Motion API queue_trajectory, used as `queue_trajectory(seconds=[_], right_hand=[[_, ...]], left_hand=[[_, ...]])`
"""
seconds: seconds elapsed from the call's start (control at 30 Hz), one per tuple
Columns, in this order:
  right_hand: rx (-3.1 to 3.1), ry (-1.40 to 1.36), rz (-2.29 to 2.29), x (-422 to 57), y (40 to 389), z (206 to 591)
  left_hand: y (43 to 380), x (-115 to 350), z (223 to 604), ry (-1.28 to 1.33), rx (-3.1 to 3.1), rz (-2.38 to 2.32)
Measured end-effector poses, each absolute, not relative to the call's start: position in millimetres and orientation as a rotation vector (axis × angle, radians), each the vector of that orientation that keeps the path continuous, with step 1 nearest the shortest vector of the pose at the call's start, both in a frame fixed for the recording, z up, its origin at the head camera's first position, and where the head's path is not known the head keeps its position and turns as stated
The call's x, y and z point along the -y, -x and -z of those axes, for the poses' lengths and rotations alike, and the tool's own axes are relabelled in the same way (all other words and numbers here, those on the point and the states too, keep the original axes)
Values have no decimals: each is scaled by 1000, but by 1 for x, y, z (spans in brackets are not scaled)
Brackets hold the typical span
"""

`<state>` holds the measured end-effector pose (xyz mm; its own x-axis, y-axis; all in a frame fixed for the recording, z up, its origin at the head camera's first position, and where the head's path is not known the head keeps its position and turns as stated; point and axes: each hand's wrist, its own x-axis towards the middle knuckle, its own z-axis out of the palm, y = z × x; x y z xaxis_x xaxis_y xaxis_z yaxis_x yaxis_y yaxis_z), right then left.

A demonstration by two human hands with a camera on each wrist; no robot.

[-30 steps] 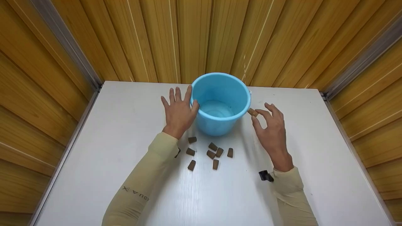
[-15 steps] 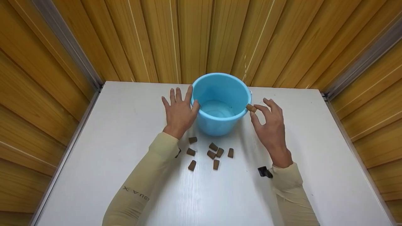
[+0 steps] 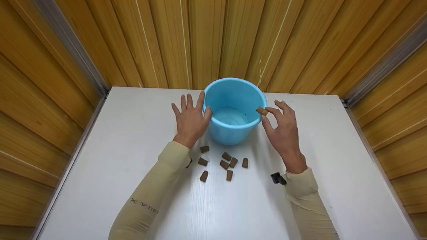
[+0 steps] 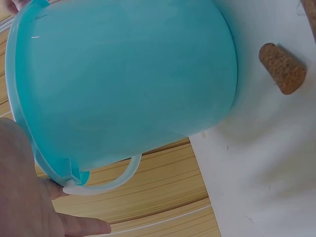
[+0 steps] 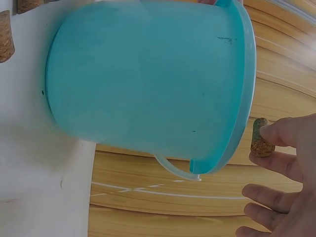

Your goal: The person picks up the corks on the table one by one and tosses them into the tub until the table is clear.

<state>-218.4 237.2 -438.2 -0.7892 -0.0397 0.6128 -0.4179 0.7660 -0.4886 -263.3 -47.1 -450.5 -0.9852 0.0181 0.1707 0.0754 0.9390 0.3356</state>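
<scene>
A light-blue bucket [image 3: 230,133] stands upright on the white table, its inside bare in the head view. My left hand [image 3: 190,123] rests against the bucket's left rim, fingers spread and straight. Between thumb and index finger my right hand [image 3: 283,130] pinches a tapered cork stopper [image 3: 262,111], held at the right rim. In the right wrist view that cork [image 5: 261,138] is above the rim's level, beside the bucket [image 5: 148,74]; the other fingers extend loosely. Several more cork stoppers [image 3: 224,164] lie on the table in front of the bucket.
The white table [image 3: 140,133] ends at wood-patterned panels [image 3: 203,40] at the back and both sides. A white handle [image 4: 113,183] hangs off the bucket. Dark cameras, such as the right wrist one [image 3: 278,178], sit at the sleeves.
My right hand has moved up and to the left with the cork stopper, from just outside the bucket to its right rim. The left hand and the corks on the table have stayed put.
</scene>
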Motion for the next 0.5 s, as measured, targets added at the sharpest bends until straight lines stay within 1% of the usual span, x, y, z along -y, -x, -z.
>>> queue_trajectory(seconds=[0.5], right_hand=[[2411, -384, -850, -227, 227, 437]], left_hand=[[261, 47, 451, 61, 2932, 522]])
